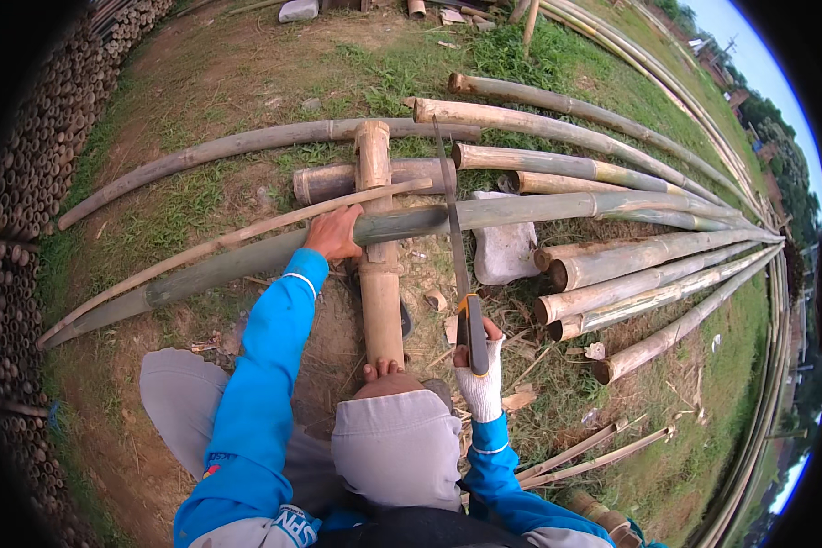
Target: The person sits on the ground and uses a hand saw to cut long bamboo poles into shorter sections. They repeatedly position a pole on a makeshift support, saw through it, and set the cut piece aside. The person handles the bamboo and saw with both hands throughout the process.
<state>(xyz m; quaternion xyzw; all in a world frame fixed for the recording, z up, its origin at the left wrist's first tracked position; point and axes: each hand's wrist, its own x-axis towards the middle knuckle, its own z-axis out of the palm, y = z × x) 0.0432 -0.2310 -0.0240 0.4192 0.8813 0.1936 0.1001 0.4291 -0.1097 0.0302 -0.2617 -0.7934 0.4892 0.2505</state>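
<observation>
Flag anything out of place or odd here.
Nothing looks spilled. Mismatched protection stands out: the right hand, holding the saw, wears a white glove, but the left hand, on the green pole near the blade, is bare. Bare toes also rest on the bamboo crosspiece.

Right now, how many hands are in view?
2: the bare left hand on the round green bamboo pole; the white-gloved right hand holding the long metal handsaw by its dark-and-yellow handle.
</observation>
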